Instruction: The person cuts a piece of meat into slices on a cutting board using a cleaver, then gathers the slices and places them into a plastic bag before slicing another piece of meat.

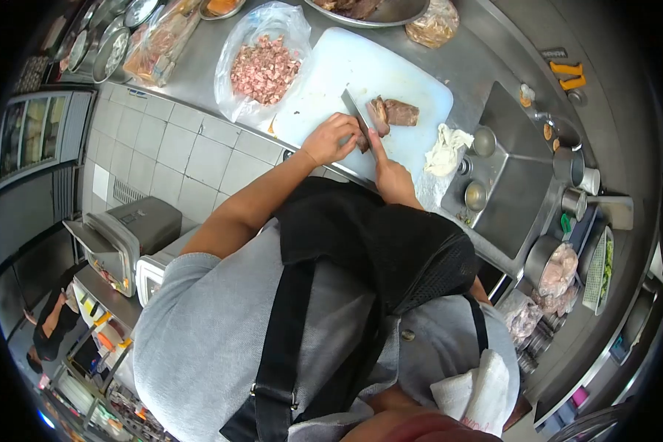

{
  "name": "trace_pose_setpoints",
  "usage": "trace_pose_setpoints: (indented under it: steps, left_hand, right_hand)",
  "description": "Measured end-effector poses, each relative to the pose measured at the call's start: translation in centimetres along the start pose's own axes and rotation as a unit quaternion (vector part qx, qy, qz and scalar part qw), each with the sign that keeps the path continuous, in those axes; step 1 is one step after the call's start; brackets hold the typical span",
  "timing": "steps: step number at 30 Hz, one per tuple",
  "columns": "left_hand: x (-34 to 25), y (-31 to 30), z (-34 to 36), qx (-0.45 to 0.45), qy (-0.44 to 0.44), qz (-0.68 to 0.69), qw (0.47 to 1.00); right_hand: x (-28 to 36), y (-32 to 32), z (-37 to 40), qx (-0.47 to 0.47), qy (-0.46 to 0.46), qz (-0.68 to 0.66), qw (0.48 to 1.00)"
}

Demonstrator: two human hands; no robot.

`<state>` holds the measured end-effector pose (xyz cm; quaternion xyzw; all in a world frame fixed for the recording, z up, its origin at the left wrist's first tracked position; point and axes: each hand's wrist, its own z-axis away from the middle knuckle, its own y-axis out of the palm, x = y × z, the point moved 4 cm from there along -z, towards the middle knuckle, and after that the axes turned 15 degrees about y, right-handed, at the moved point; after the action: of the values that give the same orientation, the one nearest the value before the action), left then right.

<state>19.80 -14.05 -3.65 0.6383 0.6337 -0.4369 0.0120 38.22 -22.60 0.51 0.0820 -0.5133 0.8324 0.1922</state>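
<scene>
My right hand (393, 177) grips a kitchen knife (355, 109), its index finger stretched along the blade. The blade stands on a white cutting board (331, 62). My left hand (333, 138) is closed, with curled fingertips on a small piece of brown meat (363, 143) just left of the blade. Right of the knife lie a slice of meat (378, 116) and a larger chunk of meat (402, 113). A clear plastic bag (232, 55) with diced pink meat (265, 70) sits at the board's left edge.
A crumpled white cloth (448, 149) lies by the board's right edge. Beyond it is a steel sink (519, 195) with small metal bowls. At the back stand a metal bowl of meat (376, 20) and a filled bag (432, 23). Another person (51, 317) is far left.
</scene>
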Motion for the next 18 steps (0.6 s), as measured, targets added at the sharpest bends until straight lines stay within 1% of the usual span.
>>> trace_pose_setpoints:
  steps: [1, 5, 8, 12, 14, 18]
  left_hand:
    - [0.2, -0.2, -0.1, -0.004, 0.001, -0.001, 1.000]
    - [-0.1, -0.2, 0.1, -0.011, -0.004, 0.002, 1.000]
    - [-0.2, -0.4, 0.2, -0.032, 0.000, -0.003, 0.999]
    - [-0.3, -0.3, 0.1, -0.027, -0.018, -0.002, 0.999]
    - [-0.2, -0.3, 0.2, -0.022, 0.003, -0.014, 1.000]
    - [-0.1, -0.2, 0.3, -0.028, -0.004, -0.018, 0.999]
  right_hand:
    - [0.4, 0.0, -1.0, -0.018, -0.012, -0.004, 1.000]
    - [-0.2, -0.4, -0.9, -0.026, -0.025, 0.002, 0.999]
    - [-0.1, -1.2, -0.4, -0.014, -0.026, -0.009, 1.000]
    - [0.2, -3.2, 1.8, -0.005, -0.006, 0.016, 1.000]
    - [0.2, -3.2, 2.0, -0.004, -0.001, 0.016, 1.000]
    - [0.1, -2.8, 2.2, 0.000, -0.004, 0.009, 1.000]
